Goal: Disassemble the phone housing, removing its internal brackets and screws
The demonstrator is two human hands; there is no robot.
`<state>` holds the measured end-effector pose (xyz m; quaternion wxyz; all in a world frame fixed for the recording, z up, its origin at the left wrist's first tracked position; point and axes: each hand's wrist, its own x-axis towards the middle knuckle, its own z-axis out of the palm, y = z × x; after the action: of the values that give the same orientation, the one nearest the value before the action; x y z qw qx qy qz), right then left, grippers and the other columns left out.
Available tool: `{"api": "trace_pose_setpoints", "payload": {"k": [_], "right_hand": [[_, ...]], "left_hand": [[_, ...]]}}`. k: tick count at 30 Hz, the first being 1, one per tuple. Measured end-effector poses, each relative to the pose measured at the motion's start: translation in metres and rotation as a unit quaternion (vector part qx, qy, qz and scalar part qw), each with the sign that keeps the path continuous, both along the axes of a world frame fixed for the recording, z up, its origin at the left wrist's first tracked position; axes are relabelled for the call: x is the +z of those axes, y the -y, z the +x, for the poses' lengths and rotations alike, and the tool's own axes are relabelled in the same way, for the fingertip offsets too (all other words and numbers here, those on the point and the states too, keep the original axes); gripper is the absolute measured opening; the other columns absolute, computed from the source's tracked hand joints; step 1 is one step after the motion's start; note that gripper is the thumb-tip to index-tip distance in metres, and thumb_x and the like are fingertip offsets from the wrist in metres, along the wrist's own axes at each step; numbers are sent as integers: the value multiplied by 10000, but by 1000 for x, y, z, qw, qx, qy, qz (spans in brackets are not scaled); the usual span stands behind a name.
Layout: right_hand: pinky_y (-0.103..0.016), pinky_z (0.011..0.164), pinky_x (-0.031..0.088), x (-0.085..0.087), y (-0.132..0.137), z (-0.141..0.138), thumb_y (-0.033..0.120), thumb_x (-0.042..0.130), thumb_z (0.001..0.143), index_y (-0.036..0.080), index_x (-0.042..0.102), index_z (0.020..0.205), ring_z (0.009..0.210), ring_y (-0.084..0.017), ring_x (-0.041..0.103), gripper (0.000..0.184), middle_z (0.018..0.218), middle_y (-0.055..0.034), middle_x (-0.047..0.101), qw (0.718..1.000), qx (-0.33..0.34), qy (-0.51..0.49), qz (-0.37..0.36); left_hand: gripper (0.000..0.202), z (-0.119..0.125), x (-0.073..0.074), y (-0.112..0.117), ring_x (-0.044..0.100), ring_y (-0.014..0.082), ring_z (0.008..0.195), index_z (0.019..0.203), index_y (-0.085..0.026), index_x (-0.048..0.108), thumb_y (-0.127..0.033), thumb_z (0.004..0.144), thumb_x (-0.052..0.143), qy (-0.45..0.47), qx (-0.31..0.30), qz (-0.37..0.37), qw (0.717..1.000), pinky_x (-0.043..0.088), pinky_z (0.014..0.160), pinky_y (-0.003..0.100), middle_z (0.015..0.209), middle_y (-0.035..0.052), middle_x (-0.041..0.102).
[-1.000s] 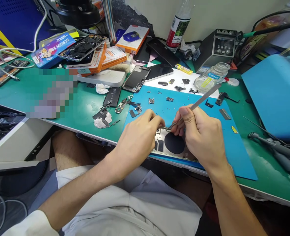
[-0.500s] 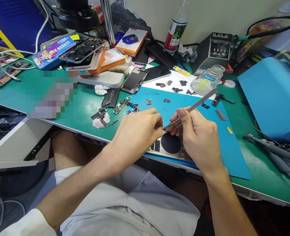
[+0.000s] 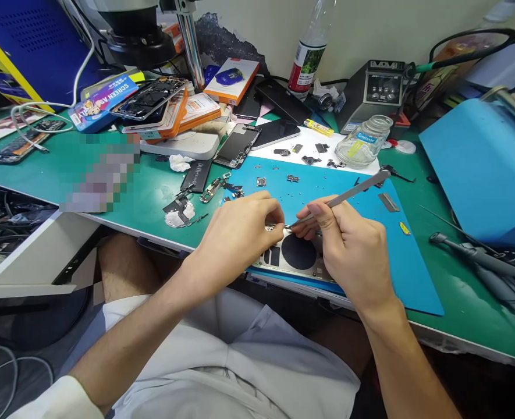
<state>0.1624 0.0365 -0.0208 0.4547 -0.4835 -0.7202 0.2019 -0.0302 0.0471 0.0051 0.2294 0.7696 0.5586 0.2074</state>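
Two bare hands work close together over a pale phone housing (image 3: 322, 270), which lies at the near edge of a blue mat (image 3: 414, 291), partly covered by both. The right hand (image 3: 351, 244) has its thumb and fingers clamped on a slim metal tool (image 3: 357, 188), whose broad end slants up and away to the right while its narrow end points down at the far edge of the housing. Opposite it, the left hand (image 3: 248, 224) is bent inward, thumb and forefinger close together by that tip (I cannot tell whether anything is pinched between them). Between the hands, a dark round patch (image 3: 299, 251) shows on the housing. Farther back on the mat lie small components (image 3: 292, 178), and a yellow piece (image 3: 404, 228) rests to the right of the right hand. Beyond the mat, a glass jar (image 3: 359, 148) stands by more loose parts on a white sheet (image 3: 279, 152). Left of the mat, a black battery (image 3: 196, 176) lies on the green worktop (image 3: 161, 186) near a crumpled tissue (image 3: 180, 163).
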Motion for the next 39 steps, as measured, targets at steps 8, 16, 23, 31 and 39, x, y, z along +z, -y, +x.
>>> {"api": "trace_pose_setpoints", "payload": {"k": [8, 16, 23, 31, 39], "right_hand": [[-279, 675, 672, 1, 0, 2, 514, 528, 1143, 245, 708, 958, 722, -162, 804, 373, 920, -23, 836, 998, 14, -42, -36], [-301, 683, 642, -5, 2, 2, 486, 511, 1153, 242, 696, 955, 712, -175, 799, 364, 862, -25, 821, 999, -3, 17, 31], [-296, 684, 629, -8, 1, 6, 481, 525, 1149, 234, 712, 993, 741, -184, 817, 347, 886, -41, 840, 998, 7, 35, 58], [-291, 716, 670, -7, 2, 6, 534, 500, 1147, 239, 707, 961, 732, -177, 820, 406, 901, -37, 843, 1000, 21, -1, 18], [-338, 698, 685, -3, 5, 3, 575, 565, 1107, 239, 731, 933, 732, -211, 817, 413, 863, -45, 831, 997, 17, -61, -33]], "left_hand": [[115, 1, 2, -1, 686, 193, 884, 880, -266, 763, -211, 956, 697, -24, 1, 0, 1000, 391, 703, 340, 982, -47, 786], [156, 1, 2, 1, 680, 200, 881, 862, -241, 738, -209, 992, 657, -27, -18, 18, 999, 389, 725, 343, 976, -20, 769], [139, 2, 4, 0, 686, 185, 872, 830, -246, 724, -186, 950, 687, -9, -5, 0, 1000, 413, 735, 322, 964, -30, 779], [146, 2, 3, 1, 705, 187, 872, 862, -251, 759, -222, 981, 681, -33, -8, 13, 999, 431, 718, 312, 995, -18, 787], [163, 5, 5, 5, 730, 224, 895, 956, -219, 774, -234, 1040, 634, -114, -40, 55, 991, 441, 727, 328, 1050, 30, 789]]}}
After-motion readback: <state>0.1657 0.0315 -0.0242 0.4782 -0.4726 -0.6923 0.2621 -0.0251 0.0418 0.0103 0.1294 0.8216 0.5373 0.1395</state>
